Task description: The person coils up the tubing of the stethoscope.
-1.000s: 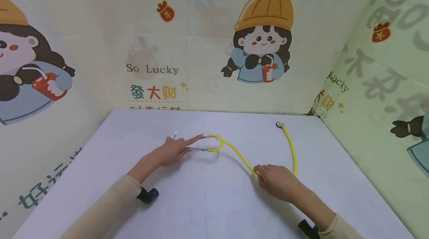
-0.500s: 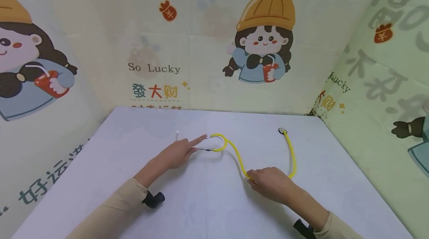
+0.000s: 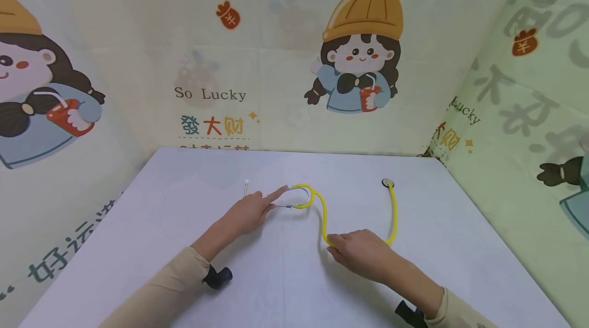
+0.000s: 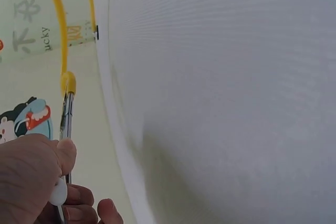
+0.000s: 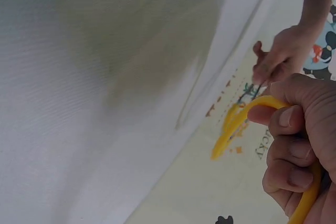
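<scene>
A stethoscope with yellow tubing [image 3: 324, 218] hangs between both hands above the white table. My left hand [image 3: 248, 213] holds its metal ear tubes [image 4: 69, 116], index finger stretched along one of them. A white ear tip [image 4: 59, 191] shows between the fingers in the left wrist view; another ear tip [image 3: 247, 182] sticks up behind the hand. My right hand [image 3: 361, 254] grips the tubing partway along, fingers curled round it in the right wrist view. Beyond that hand, the tubing runs to the round chest piece [image 3: 388, 183] near the table's far right.
The white table [image 3: 276, 287] reaches back to a wall cloth [image 3: 285, 72] printed with cartoon figures and lettering. Similar cloth stands on the left and right sides. A black wrist camera [image 3: 218, 278] is strapped under the left sleeve, another [image 3: 410, 313] under the right.
My right hand has moved left toward the left hand, so the tubing between them sags into a steeper bend. The left hand has shifted slightly right. The chest piece has come a little nearer.
</scene>
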The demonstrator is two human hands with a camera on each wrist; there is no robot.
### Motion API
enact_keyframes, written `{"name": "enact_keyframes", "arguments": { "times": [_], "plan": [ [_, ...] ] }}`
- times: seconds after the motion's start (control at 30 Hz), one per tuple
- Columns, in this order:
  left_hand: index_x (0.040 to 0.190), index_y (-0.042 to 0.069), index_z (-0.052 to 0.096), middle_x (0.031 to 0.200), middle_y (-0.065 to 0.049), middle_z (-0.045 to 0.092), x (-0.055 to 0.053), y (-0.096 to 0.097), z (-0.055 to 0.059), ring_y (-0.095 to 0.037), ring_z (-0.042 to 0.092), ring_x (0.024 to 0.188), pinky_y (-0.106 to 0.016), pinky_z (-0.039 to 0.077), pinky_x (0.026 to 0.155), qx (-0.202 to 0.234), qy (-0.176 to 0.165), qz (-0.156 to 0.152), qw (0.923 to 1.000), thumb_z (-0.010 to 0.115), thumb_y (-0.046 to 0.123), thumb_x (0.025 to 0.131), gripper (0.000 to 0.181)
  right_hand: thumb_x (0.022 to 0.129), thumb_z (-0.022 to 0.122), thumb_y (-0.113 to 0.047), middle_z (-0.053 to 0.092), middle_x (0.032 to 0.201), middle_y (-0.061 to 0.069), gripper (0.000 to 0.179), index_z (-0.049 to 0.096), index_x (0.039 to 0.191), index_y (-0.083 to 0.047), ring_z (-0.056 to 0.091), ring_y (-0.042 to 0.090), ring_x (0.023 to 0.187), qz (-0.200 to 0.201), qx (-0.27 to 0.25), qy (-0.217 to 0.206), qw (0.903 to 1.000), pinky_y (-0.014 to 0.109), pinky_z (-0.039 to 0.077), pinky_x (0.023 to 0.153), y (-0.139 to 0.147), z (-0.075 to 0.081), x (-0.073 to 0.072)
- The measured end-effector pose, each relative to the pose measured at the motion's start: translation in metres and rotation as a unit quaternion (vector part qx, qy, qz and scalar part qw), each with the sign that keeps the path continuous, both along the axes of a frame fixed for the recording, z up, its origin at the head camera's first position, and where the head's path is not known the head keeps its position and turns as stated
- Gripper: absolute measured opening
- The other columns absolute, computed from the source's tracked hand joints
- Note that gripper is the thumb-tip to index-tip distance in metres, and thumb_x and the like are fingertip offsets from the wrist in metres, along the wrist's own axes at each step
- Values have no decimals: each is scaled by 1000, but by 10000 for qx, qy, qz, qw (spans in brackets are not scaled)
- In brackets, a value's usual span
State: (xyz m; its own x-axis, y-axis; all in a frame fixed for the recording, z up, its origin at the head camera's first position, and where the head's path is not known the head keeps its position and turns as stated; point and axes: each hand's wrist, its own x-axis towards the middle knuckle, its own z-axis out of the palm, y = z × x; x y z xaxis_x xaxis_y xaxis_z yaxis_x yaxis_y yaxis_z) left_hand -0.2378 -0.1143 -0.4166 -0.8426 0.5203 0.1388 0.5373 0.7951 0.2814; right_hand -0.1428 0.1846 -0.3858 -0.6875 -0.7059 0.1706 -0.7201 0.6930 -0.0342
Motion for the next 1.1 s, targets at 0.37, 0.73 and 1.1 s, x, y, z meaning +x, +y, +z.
{"name": "enact_keyframes", "arguments": {
  "times": [0.37, 0.73, 1.1],
  "plan": [
    [157, 33, 42, 75, -6, 48, 6, 8, -5, -19, 44, 66, -34, 43, 61, -322, 1, 130, 9994, 64, 15, 102, 62, 90, 77, -15, 51, 61, -14, 14, 64, 96, -13, 36, -1, 51, 577, -324, 557, 9962, 13, 34, 50, -17, 13, 9],
    [157, 39, 41, 76, -2, 51, 17, 19, -3, -17, 45, 66, -31, 43, 61, -546, -58, -130, 9984, 65, 13, 101, 66, 92, 74, -11, 74, 80, -3, 16, 70, 107, -7, 57, -3, 58, 1172, -1335, 226, 9838, 11, 45, 59, -38, 23, 4],
    [159, 36, 36, 79, 1, 61, 29, 17, -2, -11, 42, 63, -25, 37, 58, -446, 161, -912, 9947, 63, 2, 98, 75, 92, 72, -5, 71, 75, -5, 15, 71, 107, -4, 49, -7, 56, 1683, -1972, -105, 9658, 8, 43, 59, -49, 40, -8]
  ]
}}
